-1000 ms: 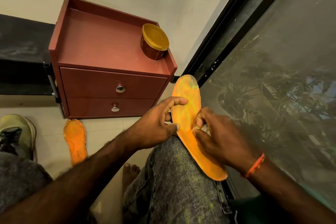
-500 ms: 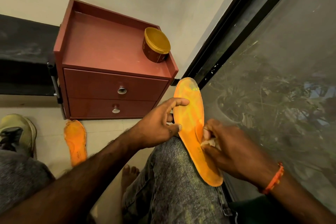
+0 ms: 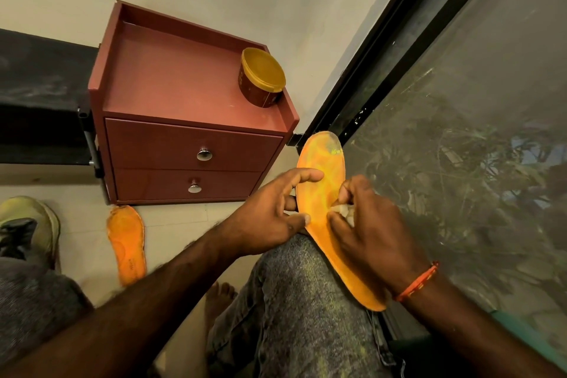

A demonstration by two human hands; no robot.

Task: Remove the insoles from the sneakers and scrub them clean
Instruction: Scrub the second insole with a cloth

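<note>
An orange insole (image 3: 319, 175) lies along my right knee, toe end pointing away. My left hand (image 3: 270, 215) grips its left edge between thumb and fingers. My right hand (image 3: 368, 233) pinches a small pale wad of cloth (image 3: 342, 211) and presses it onto the middle of the insole. A second orange insole (image 3: 126, 242) lies flat on the floor at the left. A yellowish sneaker (image 3: 27, 227) sits at the far left edge, partly cut off.
A red-brown two-drawer cabinet (image 3: 184, 107) stands against the wall, with a lidded brown-and-yellow tub (image 3: 262, 77) on its top right corner. A black-framed window (image 3: 383, 49) runs along the right. A black bench (image 3: 36, 95) is at the left. A bare foot (image 3: 219, 294) rests on the floor.
My right hand slid down the insole with the cloth, then back up toward its middle. The left hand kept its hold on the insole's edge.
</note>
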